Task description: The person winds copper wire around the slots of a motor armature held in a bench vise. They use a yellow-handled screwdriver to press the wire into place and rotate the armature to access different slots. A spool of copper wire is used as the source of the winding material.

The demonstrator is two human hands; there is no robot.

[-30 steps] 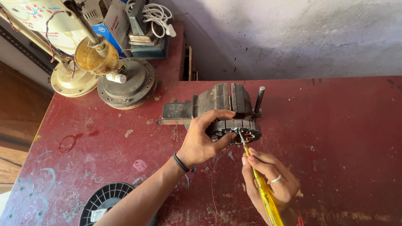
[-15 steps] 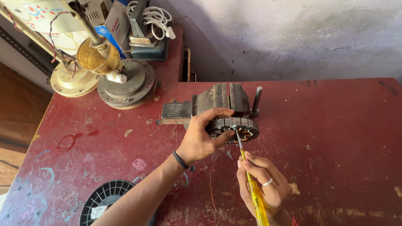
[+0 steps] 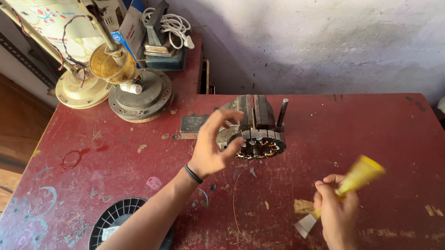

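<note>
My left hand (image 3: 214,148) hovers with fingers spread loose, holding nothing, just beside the stator (image 3: 260,144), which sits at the vise (image 3: 250,113) on the red table (image 3: 385,131). My right hand (image 3: 336,213) is well apart from it, fist closed around the yellow screwdriver (image 3: 355,179), blurred, near the table's front edge.

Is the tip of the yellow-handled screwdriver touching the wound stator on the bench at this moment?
Apart. In the head view, the right hand holds the yellow-handled screwdriver well clear of the stator, with bare red table showing between them.
</note>
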